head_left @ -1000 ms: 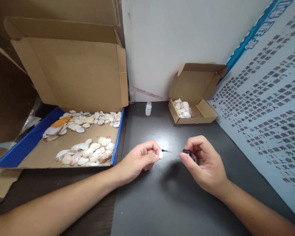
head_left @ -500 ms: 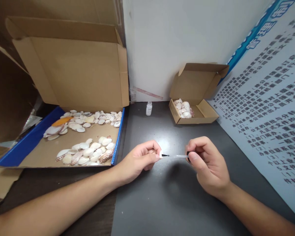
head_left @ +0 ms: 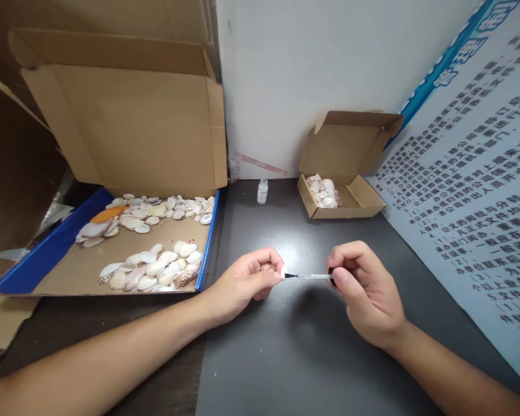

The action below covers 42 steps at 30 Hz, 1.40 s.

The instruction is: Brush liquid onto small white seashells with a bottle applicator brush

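Between the thumb and fingers of my left hand (head_left: 249,280) is a small white shell (head_left: 283,271), mostly covered by the fingertips. My right hand (head_left: 366,289) pinches the black cap of a thin brush (head_left: 314,276) with a clear stem and a dark tip. The brush lies level above the table, and its tip reaches the shell at my left fingertips. Behind the hands stands a small uncapped glass bottle (head_left: 262,193) with a white label. Both hands are closed and held a little above the dark tabletop.
To the left, an open blue-edged cardboard box (head_left: 82,271) holds many loose shells (head_left: 156,268) and an orange piece (head_left: 108,214). A smaller open cardboard box (head_left: 351,211) with white shells (head_left: 325,190) stands at the back right. A printed sheet (head_left: 472,190) covers the right side.
Both hands stay almost in place. The brush tip sits slightly differently against the shell; bottle and boxes have not moved.
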Each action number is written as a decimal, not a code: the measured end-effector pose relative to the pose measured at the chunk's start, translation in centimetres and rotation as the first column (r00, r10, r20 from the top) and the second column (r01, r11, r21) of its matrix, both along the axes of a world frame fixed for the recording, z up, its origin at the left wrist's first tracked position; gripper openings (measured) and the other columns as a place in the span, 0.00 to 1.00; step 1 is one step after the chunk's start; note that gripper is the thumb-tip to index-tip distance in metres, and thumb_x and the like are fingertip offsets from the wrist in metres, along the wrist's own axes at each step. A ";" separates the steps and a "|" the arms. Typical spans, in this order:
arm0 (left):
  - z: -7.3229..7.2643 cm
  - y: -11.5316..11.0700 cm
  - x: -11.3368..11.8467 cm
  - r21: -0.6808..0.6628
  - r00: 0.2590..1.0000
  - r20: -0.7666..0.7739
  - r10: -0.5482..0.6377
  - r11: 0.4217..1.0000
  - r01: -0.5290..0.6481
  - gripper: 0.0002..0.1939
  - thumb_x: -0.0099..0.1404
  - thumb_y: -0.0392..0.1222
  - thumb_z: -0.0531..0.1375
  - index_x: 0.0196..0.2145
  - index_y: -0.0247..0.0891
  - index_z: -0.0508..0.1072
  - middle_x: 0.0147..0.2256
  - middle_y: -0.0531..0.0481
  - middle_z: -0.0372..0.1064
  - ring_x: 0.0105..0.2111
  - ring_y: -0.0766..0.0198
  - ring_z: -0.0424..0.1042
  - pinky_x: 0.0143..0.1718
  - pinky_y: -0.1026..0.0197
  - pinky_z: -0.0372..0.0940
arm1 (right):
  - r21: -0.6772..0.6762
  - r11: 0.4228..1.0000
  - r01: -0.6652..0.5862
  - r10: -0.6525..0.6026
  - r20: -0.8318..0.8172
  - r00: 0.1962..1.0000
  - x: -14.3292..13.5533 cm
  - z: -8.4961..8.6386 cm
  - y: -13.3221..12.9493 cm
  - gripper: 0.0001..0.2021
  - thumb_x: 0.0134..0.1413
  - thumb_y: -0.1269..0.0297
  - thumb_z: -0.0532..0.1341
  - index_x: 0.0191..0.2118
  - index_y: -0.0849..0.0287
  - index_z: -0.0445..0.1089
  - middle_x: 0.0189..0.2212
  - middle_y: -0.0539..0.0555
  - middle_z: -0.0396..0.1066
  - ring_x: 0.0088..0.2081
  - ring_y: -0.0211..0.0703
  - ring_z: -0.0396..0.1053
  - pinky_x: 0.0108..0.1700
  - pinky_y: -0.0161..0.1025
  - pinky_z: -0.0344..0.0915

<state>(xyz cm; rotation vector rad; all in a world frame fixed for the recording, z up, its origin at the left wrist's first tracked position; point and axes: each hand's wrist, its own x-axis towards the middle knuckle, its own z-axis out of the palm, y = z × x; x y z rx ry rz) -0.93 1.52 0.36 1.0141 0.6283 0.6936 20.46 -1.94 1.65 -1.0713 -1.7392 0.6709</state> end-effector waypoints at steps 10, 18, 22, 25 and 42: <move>-0.1 0.1 0.0 0.007 1.000 0.004 -0.005 1.000 0.005 0.09 0.61 0.44 0.62 0.31 0.38 0.66 0.22 0.60 0.51 0.20 0.73 0.47 0.23 0.64 0.43 | 0.036 0.997 0.069 -0.071 0.060 0.996 -0.1 0.0 0.2 0.05 0.60 0.68 0.60 0.37 0.53 0.62 0.24 0.44 0.60 0.22 0.35 0.59 0.24 0.34 0.59; -0.1 0.0 0.0 0.014 1.000 0.020 -0.015 1.000 0.015 0.08 0.62 0.43 0.62 0.32 0.37 0.66 0.22 0.61 0.51 0.20 0.73 0.47 0.23 0.63 0.42 | 0.036 0.998 0.057 -0.060 0.076 0.995 -0.3 -0.2 0.3 0.08 0.58 0.68 0.63 0.37 0.52 0.61 0.23 0.43 0.59 0.21 0.35 0.59 0.24 0.33 0.60; 0.0 0.0 0.0 0.011 1.000 0.011 -0.013 1.000 0.013 0.09 0.62 0.43 0.62 0.31 0.37 0.65 0.22 0.61 0.51 0.20 0.73 0.47 0.23 0.63 0.42 | 0.026 0.999 0.037 -0.038 0.042 0.998 -0.1 -0.1 0.0 0.04 0.62 0.68 0.58 0.38 0.52 0.61 0.25 0.45 0.61 0.23 0.35 0.60 0.25 0.33 0.60; -0.2 0.1 0.0 0.008 1.000 0.011 -0.013 1.000 0.013 0.09 0.62 0.42 0.62 0.32 0.37 0.65 0.22 0.61 0.51 0.20 0.73 0.47 0.23 0.63 0.41 | 0.025 0.999 0.024 -0.025 0.038 0.999 0.0 -0.1 0.0 0.04 0.63 0.69 0.56 0.38 0.52 0.61 0.25 0.45 0.61 0.23 0.35 0.60 0.25 0.33 0.60; -0.1 0.0 0.0 0.024 0.999 0.023 -0.022 0.999 0.021 0.07 0.62 0.41 0.61 0.32 0.37 0.66 0.22 0.61 0.52 0.20 0.74 0.47 0.22 0.63 0.42 | 0.072 0.996 0.061 -0.067 0.081 0.994 -0.1 -0.2 0.3 0.07 0.59 0.68 0.62 0.37 0.52 0.61 0.23 0.43 0.59 0.22 0.33 0.59 0.26 0.32 0.60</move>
